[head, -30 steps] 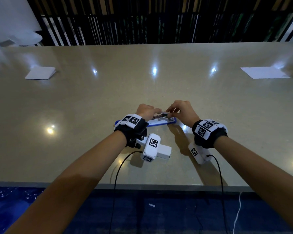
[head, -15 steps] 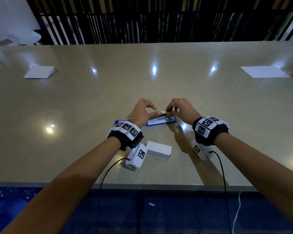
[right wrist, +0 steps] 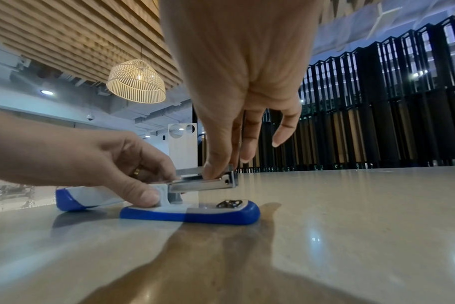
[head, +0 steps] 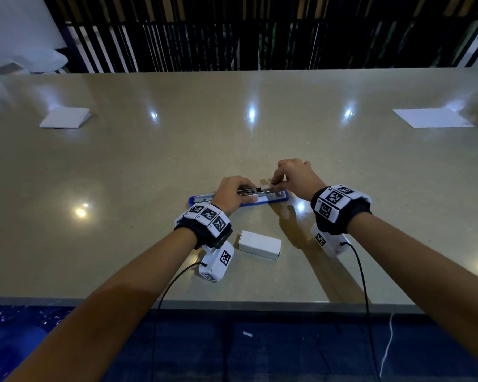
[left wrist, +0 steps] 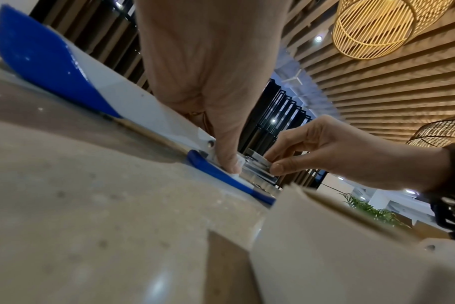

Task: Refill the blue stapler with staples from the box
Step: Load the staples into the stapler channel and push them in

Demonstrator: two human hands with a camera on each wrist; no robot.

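Stapler (right wrist: 190,211) lies opened flat on table (head: 122,175); left hand (head: 231,194) grips its hinge, right hand (head: 293,175) pinches staple strip (right wrist: 192,171) over metal magazine (right wrist: 203,185).

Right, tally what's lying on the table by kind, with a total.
Blue stapler, opened flat: 1
White staple box: 1
White paper pieces, far left and far right: 2
Total: 4
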